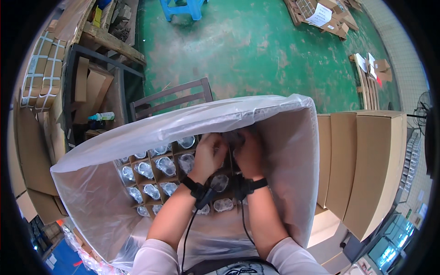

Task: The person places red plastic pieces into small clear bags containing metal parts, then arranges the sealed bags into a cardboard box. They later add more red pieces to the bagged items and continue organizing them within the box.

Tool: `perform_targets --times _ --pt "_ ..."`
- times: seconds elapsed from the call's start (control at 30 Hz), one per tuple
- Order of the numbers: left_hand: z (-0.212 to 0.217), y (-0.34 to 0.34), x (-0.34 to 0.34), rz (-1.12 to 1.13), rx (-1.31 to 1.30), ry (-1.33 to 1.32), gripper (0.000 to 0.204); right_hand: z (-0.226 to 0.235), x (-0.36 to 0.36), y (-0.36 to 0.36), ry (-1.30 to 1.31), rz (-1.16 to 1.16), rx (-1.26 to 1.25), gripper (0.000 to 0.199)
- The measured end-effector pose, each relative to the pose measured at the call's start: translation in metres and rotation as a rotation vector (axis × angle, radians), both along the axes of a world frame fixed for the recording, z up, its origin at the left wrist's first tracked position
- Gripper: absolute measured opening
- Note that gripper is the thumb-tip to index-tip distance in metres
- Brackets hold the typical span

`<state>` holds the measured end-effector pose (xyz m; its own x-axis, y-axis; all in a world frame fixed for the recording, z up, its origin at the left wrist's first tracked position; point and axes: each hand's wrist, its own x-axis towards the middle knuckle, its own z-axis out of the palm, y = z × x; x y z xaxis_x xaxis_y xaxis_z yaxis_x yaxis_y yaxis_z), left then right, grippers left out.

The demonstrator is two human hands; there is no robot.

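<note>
Both of my hands reach deep into a large carton lined with a translucent plastic bag (293,151). Inside, a brown cardboard divider (150,174) forms a grid of cells, and clear plastic-wrapped pieces (165,166) fill many of them. At the far side, right of the middle, my left hand (211,153) has its fingers curled down; whatever they grip is hidden. Close beside it, my right hand (249,153) is bent inward in shadow, its fingers closed near a dark, greyish bit (233,137) whose kind I cannot make out. A wrapped piece (220,183) sits in a cell between my forearms.
Tall brown cartons (376,160) stand against the right side. Beyond the far wall are a dark metal frame (174,98) and a blue stool (182,8) on green floor. A bottle (101,116) lies at the left, near strapped cardboard bundles (43,71). Pallets (366,85) stand far right.
</note>
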<state>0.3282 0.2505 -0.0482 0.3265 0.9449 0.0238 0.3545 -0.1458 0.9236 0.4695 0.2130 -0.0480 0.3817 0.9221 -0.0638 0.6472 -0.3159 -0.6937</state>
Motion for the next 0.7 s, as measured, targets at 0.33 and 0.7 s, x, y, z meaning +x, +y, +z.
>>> perform_targets --times 0.33,0.7 --pt "-0.032 0.004 0.015 0.141 -0.435 0.029 0.037 0.031 0.001 0.020 -0.250 0.027 0.134 0.018" --pt "-0.016 0.010 -0.008 0.179 -0.304 0.316 0.040 0.063 -0.005 0.044 -0.096 -0.088 0.152 0.012"
